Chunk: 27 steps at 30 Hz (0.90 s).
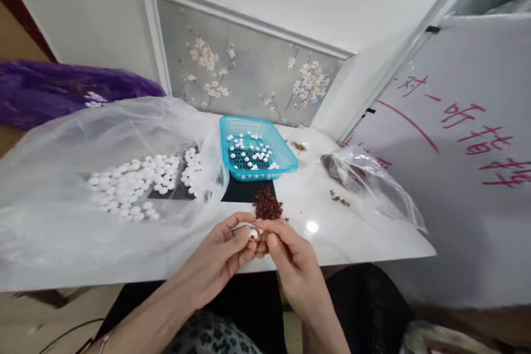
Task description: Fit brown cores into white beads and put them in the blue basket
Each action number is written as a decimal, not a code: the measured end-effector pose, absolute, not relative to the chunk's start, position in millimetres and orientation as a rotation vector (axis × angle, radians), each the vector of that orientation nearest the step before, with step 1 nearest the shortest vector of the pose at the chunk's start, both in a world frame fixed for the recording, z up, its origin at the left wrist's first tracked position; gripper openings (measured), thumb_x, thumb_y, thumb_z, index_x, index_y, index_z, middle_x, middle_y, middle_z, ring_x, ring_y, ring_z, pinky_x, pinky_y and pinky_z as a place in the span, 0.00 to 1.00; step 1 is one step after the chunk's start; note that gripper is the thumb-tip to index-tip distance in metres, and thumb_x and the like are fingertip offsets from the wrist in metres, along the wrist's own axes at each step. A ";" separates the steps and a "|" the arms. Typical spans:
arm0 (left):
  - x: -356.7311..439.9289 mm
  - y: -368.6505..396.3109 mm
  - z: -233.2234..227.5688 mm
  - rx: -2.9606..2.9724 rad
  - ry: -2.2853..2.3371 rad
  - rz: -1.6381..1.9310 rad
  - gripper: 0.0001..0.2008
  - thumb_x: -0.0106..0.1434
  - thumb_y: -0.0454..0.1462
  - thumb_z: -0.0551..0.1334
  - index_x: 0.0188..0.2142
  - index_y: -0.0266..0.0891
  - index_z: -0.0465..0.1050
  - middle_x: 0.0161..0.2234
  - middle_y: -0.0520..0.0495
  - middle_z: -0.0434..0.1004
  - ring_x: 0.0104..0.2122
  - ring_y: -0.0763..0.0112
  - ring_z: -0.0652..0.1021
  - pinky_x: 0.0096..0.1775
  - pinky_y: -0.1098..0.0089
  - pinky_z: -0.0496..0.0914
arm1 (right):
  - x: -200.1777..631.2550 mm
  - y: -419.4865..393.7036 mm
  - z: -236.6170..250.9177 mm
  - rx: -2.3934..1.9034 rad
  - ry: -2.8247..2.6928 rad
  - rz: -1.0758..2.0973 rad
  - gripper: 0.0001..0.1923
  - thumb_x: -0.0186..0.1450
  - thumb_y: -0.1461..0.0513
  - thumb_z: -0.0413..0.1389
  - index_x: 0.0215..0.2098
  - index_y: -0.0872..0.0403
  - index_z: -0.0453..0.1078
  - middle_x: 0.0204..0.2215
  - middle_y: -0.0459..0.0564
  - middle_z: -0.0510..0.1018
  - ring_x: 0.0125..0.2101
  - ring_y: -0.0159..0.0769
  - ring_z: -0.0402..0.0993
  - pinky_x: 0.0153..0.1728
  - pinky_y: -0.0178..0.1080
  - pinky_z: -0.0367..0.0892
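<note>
Close to the table's front edge, my left hand (226, 251) pinches a small white ball (253, 234) between thumb and fingers. A dark mark shows on the ball's near side. My right hand (294, 254) is closed right beside it, thumb against fingers, its tips meeting those of the left. Whatever the right fingertips grip is too small to make out. Just beyond both hands lies a heap of small dark red-brown pieces (267, 204). Behind that heap stands a blue plastic basket (289, 161) with several white balls (261, 154) scattered in its bottom.
A large clear plastic bag (95, 138) full of white balls (133, 182) spreads over the table's left side. A purple bag (50, 88) lies behind it. To the right are a clear bag (373, 185) and brown bits (340, 198). A whiteboard (448, 199) borders the table's right.
</note>
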State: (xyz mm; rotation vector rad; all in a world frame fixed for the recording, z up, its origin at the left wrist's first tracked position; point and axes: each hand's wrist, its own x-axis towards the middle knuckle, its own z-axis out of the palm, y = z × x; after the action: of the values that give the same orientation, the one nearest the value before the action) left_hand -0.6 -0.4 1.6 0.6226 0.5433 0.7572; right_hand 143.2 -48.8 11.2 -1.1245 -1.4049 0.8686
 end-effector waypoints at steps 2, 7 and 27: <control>-1.7 -0.8 4.2 0.613 0.555 0.756 0.06 0.61 0.37 0.63 0.37 0.38 0.71 0.27 0.53 0.74 0.27 0.78 0.75 0.41 0.71 0.70 | 142.7 -49.9 13.9 -1.134 -1.410 0.868 0.13 0.69 0.64 0.48 0.46 0.48 0.72 0.35 0.47 0.74 0.35 0.31 0.71 0.36 0.32 0.67; -0.7 -0.4 1.6 0.629 0.557 0.755 0.06 0.60 0.36 0.63 0.37 0.37 0.71 0.30 0.51 0.73 0.28 0.81 0.73 0.41 0.75 0.69 | 138.8 -50.1 13.5 -1.176 -1.441 0.855 0.12 0.68 0.63 0.50 0.46 0.50 0.72 0.35 0.48 0.73 0.35 0.33 0.71 0.36 0.34 0.67; -133.3 59.8 68.3 2.299 1.810 0.488 0.14 0.61 0.41 0.54 0.39 0.38 0.75 0.40 0.38 0.79 0.39 0.50 0.75 0.41 0.60 0.61 | 191.0 81.9 49.7 -1.587 -1.556 0.320 0.13 0.60 0.63 0.50 0.41 0.58 0.72 0.29 0.51 0.79 0.26 0.34 0.76 0.29 0.35 0.67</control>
State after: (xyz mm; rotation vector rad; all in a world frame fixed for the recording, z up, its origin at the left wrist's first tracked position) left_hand -133.3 59.8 68.3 2.2989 1.8096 0.4876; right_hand 191.0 81.9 49.7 -1.5867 -1.5562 0.3204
